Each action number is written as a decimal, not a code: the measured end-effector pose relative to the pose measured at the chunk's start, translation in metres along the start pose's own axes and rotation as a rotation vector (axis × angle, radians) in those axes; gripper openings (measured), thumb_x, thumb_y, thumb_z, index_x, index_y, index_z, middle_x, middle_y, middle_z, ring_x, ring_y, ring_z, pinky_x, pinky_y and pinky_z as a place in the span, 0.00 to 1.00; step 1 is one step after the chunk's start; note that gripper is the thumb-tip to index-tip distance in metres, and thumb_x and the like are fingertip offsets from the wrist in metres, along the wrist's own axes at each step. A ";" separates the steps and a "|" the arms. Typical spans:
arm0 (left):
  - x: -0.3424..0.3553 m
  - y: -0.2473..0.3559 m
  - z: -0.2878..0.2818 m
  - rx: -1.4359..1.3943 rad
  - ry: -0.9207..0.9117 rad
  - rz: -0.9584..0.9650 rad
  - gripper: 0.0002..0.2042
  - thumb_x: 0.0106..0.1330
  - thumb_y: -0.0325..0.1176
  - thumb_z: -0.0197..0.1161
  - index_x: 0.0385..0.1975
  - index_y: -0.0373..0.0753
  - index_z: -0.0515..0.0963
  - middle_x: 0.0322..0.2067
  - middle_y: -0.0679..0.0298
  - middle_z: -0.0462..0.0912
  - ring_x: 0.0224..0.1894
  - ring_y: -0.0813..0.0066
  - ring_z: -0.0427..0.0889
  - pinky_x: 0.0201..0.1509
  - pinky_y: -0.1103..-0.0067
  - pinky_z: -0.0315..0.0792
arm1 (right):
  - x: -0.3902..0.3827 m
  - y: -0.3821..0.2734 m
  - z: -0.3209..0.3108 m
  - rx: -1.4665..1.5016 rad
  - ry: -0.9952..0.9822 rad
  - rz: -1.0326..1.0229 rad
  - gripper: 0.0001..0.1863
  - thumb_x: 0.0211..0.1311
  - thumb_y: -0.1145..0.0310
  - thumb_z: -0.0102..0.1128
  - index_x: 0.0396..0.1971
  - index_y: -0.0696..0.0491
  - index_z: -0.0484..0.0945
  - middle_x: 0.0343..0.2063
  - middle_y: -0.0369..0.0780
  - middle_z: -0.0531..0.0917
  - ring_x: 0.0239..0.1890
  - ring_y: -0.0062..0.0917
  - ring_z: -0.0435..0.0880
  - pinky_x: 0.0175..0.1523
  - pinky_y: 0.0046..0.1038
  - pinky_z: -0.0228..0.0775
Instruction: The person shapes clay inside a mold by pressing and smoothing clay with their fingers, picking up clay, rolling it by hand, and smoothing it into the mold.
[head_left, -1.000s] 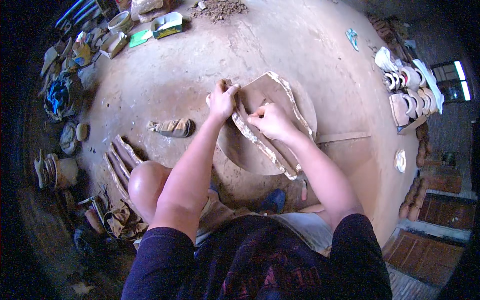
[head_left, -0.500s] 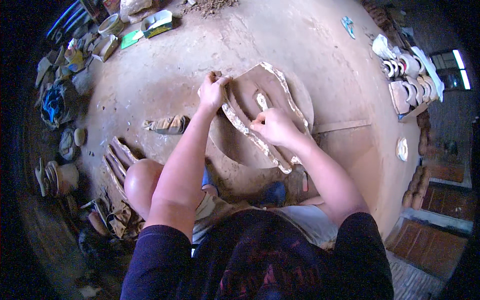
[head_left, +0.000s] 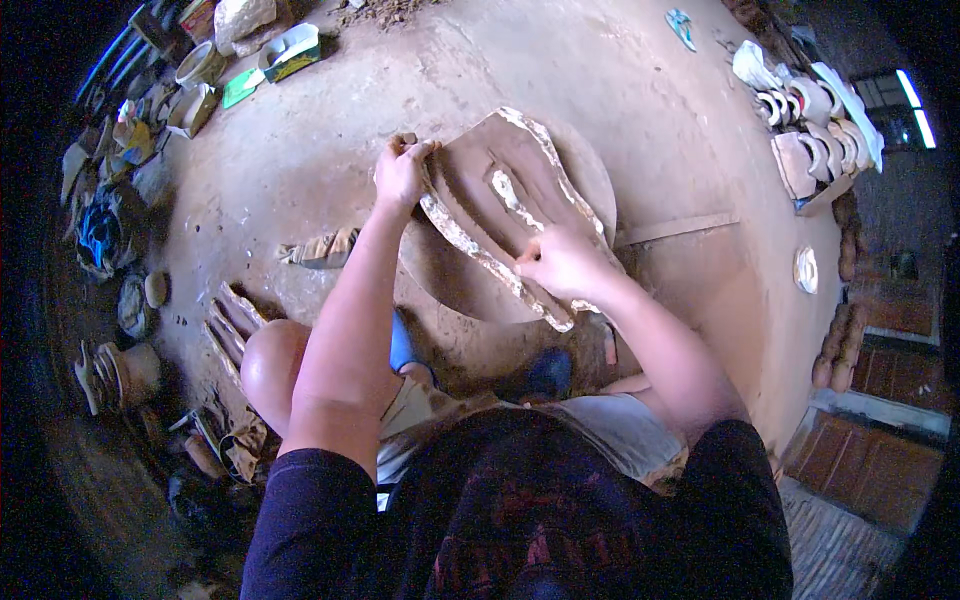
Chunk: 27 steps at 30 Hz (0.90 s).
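A long brown mould piece (head_left: 493, 145) with rough, white-crusted edges and grooves along its length lies tilted over a round clay-coloured disc (head_left: 445, 285). My left hand (head_left: 400, 175) is closed on its upper left edge. My right hand (head_left: 562, 265) is inside the lower groove, fingers curled in a closed shape; whatever they hold is hidden. A narrow white raised piece (head_left: 508, 190) shows in the hollow above my right hand. A similar grooved piece (head_left: 228, 320) rests on the floor beside my left knee.
A bundled cloth object (head_left: 318, 250) lies left of the disc. Containers (head_left: 290, 52), sacks and clutter (head_left: 100, 225) line the left and back. Stacked curved moulds (head_left: 815, 150) stand at right, near a sandal (head_left: 682, 30) and white ring (head_left: 805, 270). A flat strip (head_left: 680, 228) lies beside the disc.
The mould and both my hands appear higher and further left in the view. My right hand has slid lower along the groove relative to the mould, uncovering more of the white middle piece.
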<state>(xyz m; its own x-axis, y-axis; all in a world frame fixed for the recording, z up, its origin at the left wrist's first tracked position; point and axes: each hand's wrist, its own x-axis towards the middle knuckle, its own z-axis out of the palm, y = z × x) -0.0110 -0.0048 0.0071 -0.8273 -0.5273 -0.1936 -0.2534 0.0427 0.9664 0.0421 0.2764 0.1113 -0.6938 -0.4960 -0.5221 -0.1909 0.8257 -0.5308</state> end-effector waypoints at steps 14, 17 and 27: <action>-0.009 0.019 0.007 -0.269 -0.068 -0.017 0.18 0.66 0.34 0.67 0.50 0.28 0.79 0.42 0.55 0.86 0.43 0.70 0.84 0.49 0.75 0.77 | -0.042 0.046 0.028 -0.005 0.210 -0.189 0.12 0.61 0.63 0.71 0.34 0.57 0.90 0.33 0.51 0.86 0.39 0.46 0.87 0.47 0.42 0.78; -0.002 0.011 -0.006 -0.223 -0.072 -0.025 0.16 0.66 0.34 0.67 0.48 0.30 0.80 0.39 0.59 0.86 0.41 0.72 0.83 0.47 0.76 0.76 | -0.054 0.044 0.038 -0.059 0.316 -0.285 0.11 0.60 0.64 0.71 0.34 0.58 0.89 0.30 0.50 0.85 0.36 0.46 0.86 0.43 0.42 0.77; 0.001 0.016 -0.006 -0.060 -0.069 0.024 0.10 0.66 0.30 0.65 0.43 0.31 0.78 0.38 0.57 0.88 0.39 0.71 0.85 0.44 0.76 0.78 | -0.085 0.077 0.072 0.030 0.523 -0.324 0.11 0.62 0.66 0.71 0.37 0.58 0.88 0.30 0.46 0.85 0.33 0.43 0.85 0.41 0.40 0.78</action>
<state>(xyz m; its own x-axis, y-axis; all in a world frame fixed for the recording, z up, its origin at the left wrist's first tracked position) -0.0128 -0.0102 0.0238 -0.8660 -0.4668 -0.1795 -0.2042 0.0023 0.9789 0.1365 0.3629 0.0664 -0.8541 -0.5164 0.0617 -0.4347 0.6436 -0.6299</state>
